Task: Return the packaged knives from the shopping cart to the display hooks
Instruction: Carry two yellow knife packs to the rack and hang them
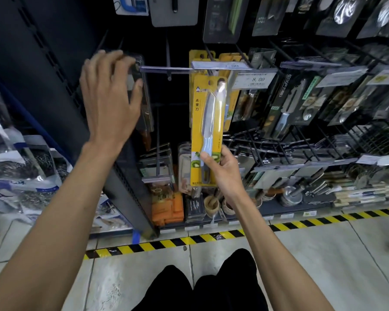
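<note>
right hand (222, 169) pinching yellow knife pack (208, 122) low, not yet hanging on hook (209, 56); left hand (108, 95) spreading over dark pack (145, 104), grip unclear; cart unseen.

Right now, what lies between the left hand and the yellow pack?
Head view: a dark pack at the left hand, then a metal bar before the yellow pack.

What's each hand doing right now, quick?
Left hand: closed on the top of the dark knife package.
Right hand: closed, pinching the yellow knife package near its bottom.
</note>
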